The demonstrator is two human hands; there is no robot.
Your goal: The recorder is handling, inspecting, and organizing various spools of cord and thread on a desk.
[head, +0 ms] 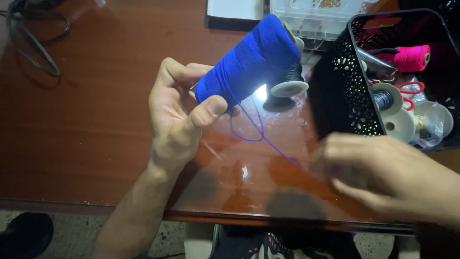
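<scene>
Left hand, centre frame, grips a large spool of royal-blue thread between thumb and curled fingers, tilted so thread pays off. Right hand, lower right and blurred, appears pinched on the loose blue strand. A black perforated plastic basket of spools crowds the right; a black-thread bobbin stands behind.

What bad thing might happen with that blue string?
1. The blue thread hangs in a loose loop between the blue spool in the left hand and the blurred right hand; a fast pull might knot it.
2. The thread runs close to the black spool on the table, so it might catch and tip it.
3. The left hand grips only the spool's end, so a hard tug might pull it loose.
</scene>
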